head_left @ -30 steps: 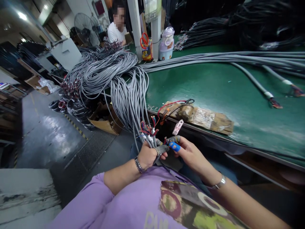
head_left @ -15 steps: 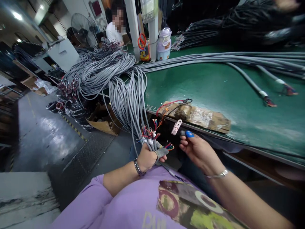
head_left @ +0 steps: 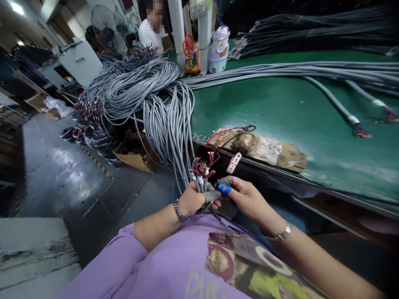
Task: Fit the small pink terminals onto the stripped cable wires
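My left hand (head_left: 195, 200) is wrapped round several grey cables (head_left: 200, 182) near their stripped ends, where coloured wires (head_left: 203, 168) fan out above the fist. A grey covering is on its thumb. Close against that thumb, my right hand (head_left: 246, 194) pinches the wires of one cable; the fingers hide most of them. Its thumb has a blue wrap and a finger has a grey covering. The held cables hang from a large grey cable bundle (head_left: 166, 133) draped over the table edge. Just above my right hand is a small pale tag (head_left: 233, 162).
On the green table (head_left: 264, 106) lies a taped cardboard strip (head_left: 271, 153) with red and black leads. More grey cables (head_left: 280, 69) run across the back, near a purple container (head_left: 219, 50) and a post. An open carton (head_left: 137, 151) stands on the floor. A person (head_left: 151, 31) sits behind.
My right hand has moved left and down to my left hand, and its fingers have closed over the wire ends that showed there. My left hand keeps its hold on the cables.
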Demonstrator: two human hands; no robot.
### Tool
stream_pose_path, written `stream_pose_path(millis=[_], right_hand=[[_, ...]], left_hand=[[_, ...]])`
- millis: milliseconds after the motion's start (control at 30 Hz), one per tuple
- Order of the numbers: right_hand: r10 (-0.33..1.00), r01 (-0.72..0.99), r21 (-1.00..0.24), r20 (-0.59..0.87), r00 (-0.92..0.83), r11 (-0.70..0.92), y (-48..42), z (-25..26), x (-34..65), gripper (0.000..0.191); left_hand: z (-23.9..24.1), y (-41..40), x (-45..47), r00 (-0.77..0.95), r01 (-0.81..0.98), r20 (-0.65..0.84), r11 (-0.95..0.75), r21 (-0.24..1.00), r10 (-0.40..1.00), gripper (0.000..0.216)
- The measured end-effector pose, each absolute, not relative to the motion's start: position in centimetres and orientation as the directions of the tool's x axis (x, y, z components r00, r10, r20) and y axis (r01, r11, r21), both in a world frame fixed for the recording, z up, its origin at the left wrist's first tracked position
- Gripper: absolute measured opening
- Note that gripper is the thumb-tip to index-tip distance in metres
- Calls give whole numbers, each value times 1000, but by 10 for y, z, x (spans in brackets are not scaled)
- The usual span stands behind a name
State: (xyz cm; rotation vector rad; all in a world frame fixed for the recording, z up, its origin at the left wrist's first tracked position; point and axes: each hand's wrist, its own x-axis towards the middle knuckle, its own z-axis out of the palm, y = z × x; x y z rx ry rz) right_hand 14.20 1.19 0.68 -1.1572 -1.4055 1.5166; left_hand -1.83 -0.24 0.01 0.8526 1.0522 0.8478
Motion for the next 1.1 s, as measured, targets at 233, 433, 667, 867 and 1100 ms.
stream_pose_path(millis=[233,433,667,867,1100], right_hand=[[957,78,-979,-203,-209,-190,4,-2,144,40],[936,-23,-970,-228,-267,-243,-5,-7,147,43],[904,-156,-929,-272,-331,-337,6,-6,157,43],[885,-144,-945,-211,-416,-293,20,16,145,33],[887,-319,-861,-269,-376,-397,9,23,124,26]], left_hand=[[-3,-4,-12,46,-291,-365,362,885,930,43],[-3,-3,-10,-9,-335,-355,331,882,935,39],[3,-3,-11,35,-282,-352,347,895,935,40],[5,-4,-9,98,-230,-368,381,896,925,39],[7,-4,-8,68,-218,-352,358,908,933,43]])
